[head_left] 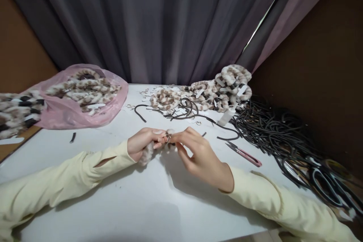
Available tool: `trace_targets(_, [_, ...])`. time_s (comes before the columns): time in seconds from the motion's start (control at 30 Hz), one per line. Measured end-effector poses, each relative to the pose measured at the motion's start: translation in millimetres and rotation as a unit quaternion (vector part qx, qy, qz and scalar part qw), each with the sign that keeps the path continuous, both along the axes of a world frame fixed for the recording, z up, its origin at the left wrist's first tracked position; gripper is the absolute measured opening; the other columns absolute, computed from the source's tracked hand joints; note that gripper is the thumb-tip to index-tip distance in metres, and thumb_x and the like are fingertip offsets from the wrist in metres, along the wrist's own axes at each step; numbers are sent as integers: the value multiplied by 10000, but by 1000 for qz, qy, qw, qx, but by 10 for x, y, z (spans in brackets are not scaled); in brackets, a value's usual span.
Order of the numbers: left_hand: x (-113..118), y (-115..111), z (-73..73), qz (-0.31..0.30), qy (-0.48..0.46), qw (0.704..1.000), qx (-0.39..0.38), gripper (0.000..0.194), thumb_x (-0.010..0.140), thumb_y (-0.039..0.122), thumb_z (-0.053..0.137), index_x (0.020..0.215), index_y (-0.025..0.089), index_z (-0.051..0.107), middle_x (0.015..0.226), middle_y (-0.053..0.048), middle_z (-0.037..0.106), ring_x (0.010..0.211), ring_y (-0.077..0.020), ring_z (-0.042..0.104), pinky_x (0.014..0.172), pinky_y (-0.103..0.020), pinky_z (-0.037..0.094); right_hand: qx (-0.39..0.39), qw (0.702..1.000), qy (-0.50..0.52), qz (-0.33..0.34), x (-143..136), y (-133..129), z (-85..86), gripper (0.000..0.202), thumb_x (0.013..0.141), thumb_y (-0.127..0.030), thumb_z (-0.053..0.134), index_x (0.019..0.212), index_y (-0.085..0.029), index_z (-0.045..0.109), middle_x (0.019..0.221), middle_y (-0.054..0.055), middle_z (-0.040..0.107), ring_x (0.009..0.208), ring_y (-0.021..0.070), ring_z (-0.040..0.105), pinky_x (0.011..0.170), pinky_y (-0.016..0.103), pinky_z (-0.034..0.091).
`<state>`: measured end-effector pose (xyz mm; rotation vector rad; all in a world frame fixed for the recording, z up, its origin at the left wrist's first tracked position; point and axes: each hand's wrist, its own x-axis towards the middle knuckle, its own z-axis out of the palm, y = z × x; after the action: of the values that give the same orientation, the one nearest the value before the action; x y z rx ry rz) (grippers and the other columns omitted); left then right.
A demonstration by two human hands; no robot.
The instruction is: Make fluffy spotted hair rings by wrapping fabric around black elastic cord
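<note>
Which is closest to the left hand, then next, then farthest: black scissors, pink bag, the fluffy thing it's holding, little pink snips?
From the left hand:
1. Fluffy piece: held in it.
2. Pink bag: left, farther back.
3. Pink snips: right, past the right hand.
4. Black scissors: far right.

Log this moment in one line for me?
left hand: holding fluffy piece | right hand: touching it | nearby: pink snips, black cords
</note>
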<state>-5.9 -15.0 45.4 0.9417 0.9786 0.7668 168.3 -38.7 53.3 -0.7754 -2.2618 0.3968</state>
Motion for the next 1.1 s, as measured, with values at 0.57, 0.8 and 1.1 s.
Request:
trace_targets(0.57, [-55, 69, 40, 57, -92, 970, -216, 242, 741, 6, 386, 545, 131, 452, 366, 73, 287, 305, -34, 278, 449, -116, 416, -27, 969, -231, -86, -67, -47, -165, 397, 900, -259, 369, 1284, -161, 366, 565, -15, 600, 462, 124, 499, 486, 225, 231])
trace_targets(0.8, [-38, 62, 42, 56, -152, 952, -259, 257, 730, -54, 348, 549, 110, 426, 415, 79, 283, 268, 3, 244, 313, -76, 257, 112, 948, -296, -17, -48, -13, -271, 276, 899, -238, 366, 1146, -197, 481, 638, -1, 628, 471, 96, 515, 471, 255, 191])
trace_targets(1.1, [-19, 39, 121, 95, -181, 945, -256, 220, 696, -93, 362, 641, 98, 457, 524, 62, 341, 284, 18, 254, 274, -75, 243, 237, 907, -338, -83, -44, -36, -362, 340, 832, -165, 446, 1146, -51, 513, 674, 104, 636, 509, 151, 557, 466, 277, 274])
